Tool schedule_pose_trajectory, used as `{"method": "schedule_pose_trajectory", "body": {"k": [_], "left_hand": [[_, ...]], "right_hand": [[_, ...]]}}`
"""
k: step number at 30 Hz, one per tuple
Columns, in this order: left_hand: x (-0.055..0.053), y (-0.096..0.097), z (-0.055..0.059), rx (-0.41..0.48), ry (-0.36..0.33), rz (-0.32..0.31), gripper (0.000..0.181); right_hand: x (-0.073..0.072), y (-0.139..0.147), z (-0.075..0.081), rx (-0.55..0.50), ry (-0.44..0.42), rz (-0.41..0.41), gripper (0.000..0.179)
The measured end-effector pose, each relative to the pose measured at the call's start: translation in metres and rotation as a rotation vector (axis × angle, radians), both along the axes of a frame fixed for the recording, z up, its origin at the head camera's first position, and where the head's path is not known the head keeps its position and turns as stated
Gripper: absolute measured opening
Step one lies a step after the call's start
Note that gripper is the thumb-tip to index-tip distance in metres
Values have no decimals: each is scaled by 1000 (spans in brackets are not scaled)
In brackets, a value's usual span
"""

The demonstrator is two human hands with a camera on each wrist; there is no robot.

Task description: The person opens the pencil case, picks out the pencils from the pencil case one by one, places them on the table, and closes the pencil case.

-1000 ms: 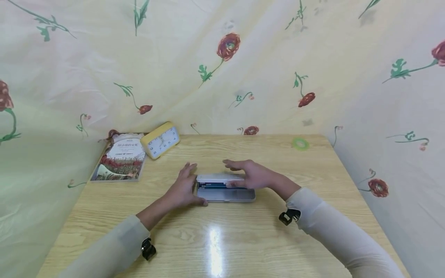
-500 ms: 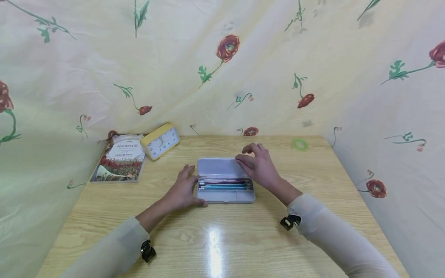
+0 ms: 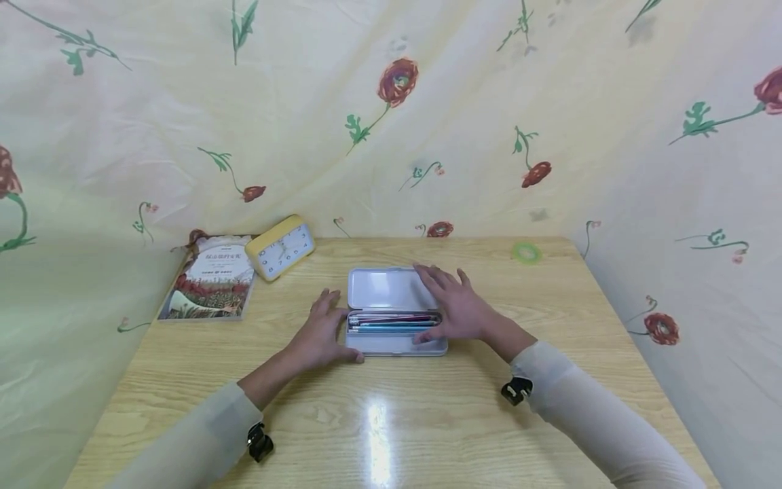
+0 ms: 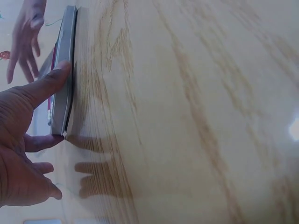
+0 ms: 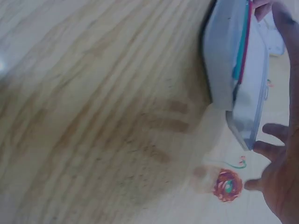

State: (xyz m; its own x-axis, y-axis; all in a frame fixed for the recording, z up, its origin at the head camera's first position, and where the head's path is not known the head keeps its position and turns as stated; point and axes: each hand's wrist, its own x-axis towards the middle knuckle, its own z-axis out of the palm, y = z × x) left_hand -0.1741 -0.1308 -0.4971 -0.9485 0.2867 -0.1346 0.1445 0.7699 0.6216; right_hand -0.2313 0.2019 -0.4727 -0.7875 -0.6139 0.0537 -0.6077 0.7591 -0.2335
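Note:
A pale metal pencil case [image 3: 381, 345] stands on the wooden table with its lid [image 3: 385, 288] swung back. Several pencils [image 3: 391, 326], blue and dark red among them, lie in its rear section. My left hand [image 3: 318, 334] holds the case's left end, the thumb against the front wall and the index finger at the end, as the left wrist view shows. Over the right end spreads my right hand [image 3: 461, 309], fingers extended at the lid's right edge and thumb above the front tray. Teal and red pencils [image 5: 245, 46] show in the right wrist view.
At the back left lie a book [image 3: 210, 278] and a yellow-framed clock [image 3: 281, 248], tilted beside it. A green ring [image 3: 527, 252] sits at the back right. A flowered cloth [image 3: 305, 136] hangs behind the table [image 3: 318, 414].
The lid has gone from partly raised over the pencils to folded back. My right hand followed its edge backward, then straightened its fingers and came lower. My left hand stayed in place.

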Motion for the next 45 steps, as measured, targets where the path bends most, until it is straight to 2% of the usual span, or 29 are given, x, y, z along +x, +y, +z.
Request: {"method": "schedule_pose_trajectory", "body": {"k": [4, 8, 13, 20, 25, 29, 37, 45], "left_hand": [[1, 0, 2, -1, -5, 8, 95], [1, 0, 2, -4, -13, 12, 96], [2, -1, 1, -15, -18, 13, 97], [1, -4, 4, -56, -1, -27, 101], [-3, -7, 3, -67, 18, -38, 116], [-8, -6, 0, -94, 45, -78, 130], [-14, -7, -3, -134, 2, -121, 136], [-15, -7, 1, -157, -20, -146, 138]], "right_hand": [[-2, 3, -9, -16, -140, 42, 153], [-4, 3, -19, -23, -209, 71, 151], [-6, 4, -27, -11, -213, 94, 149], [-4, 5, -28, 1, -188, 104, 145], [-4, 3, -25, 17, -196, 109, 143], [-4, 3, -24, 22, -213, 98, 141], [-4, 2, -22, 33, -234, 93, 134], [-4, -2, -16, 60, -238, 85, 131]]}}
